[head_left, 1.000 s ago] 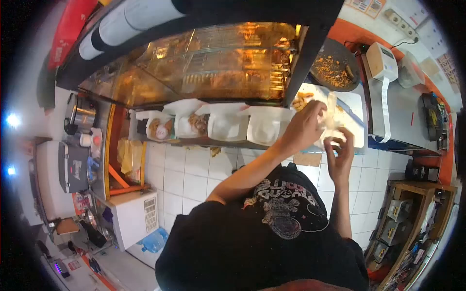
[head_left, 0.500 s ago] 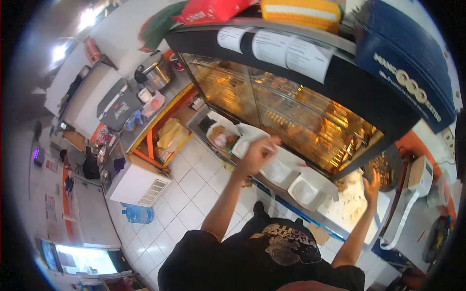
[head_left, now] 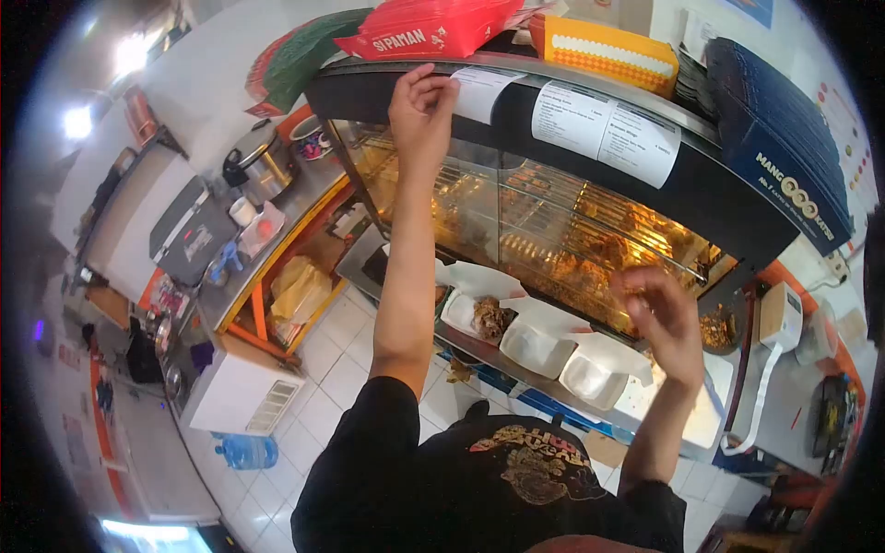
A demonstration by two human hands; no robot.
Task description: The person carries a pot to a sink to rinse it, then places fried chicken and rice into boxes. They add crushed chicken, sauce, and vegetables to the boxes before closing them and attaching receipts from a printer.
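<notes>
My left hand [head_left: 424, 106] is raised to the food warmer's black top panel [head_left: 364, 100]. Its bent fingers close on the left edge of a printed paper slip [head_left: 487, 94]; the slip still lies against the panel. In front of the warmer's glass, my right hand [head_left: 662, 318] is slightly blurred, with fingers curved and apart and nothing visible in it. Below stand several open white paper boxes. One box [head_left: 458, 316] holds a brown piece of food [head_left: 493, 318]; the box [head_left: 590, 380] nearest my right hand has a pale, flat filling. My left forearm hides the boxes at the far left.
Two more printed slips [head_left: 604, 134] hang on the panel. Red folded boxes [head_left: 433, 28], a yellow box [head_left: 608, 55] and dark blue boxes [head_left: 784, 147] sit on top of the warmer. A white label printer [head_left: 780, 315] stands right; a water jug [head_left: 247, 451] lies on the floor.
My left hand has risen from above the white boxes to the paper slip. My right hand has moved left and up from the cutting board. The brown food in a box is now visible.
</notes>
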